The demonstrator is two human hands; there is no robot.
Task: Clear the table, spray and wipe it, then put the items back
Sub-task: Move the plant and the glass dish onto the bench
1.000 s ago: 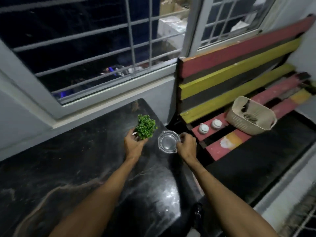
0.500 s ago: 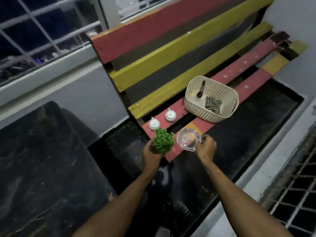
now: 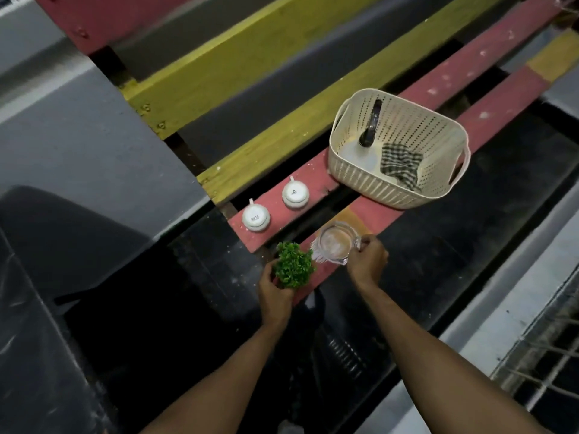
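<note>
My left hand point(image 3: 275, 292) grips a small green artificial plant point(image 3: 294, 269) just above the near end of the red bench slat point(image 3: 376, 214). My right hand point(image 3: 366, 260) holds a clear glass ashtray point(image 3: 334, 242) by its rim over the same slat. Two white cups point(image 3: 256, 217) point(image 3: 295, 194) stand upside down on the slat behind. A cream plastic basket point(image 3: 391, 189) further right holds a spray bottle point(image 3: 371, 126) and a checked cloth point(image 3: 401, 164). The black table point(image 3: 28, 324) lies at the left edge.
The bench has red and yellow slats with dark gaps between them. A grey wall point(image 3: 94, 136) rises at the left. A white ledge point(image 3: 501, 308) and a window grille point(image 3: 551, 355) run along the right. The dark floor lies beneath my arms.
The view has swung from the black table to the bench. Both hands carried the plant and the ashtray rightward and now hold them low over the near red slat.
</note>
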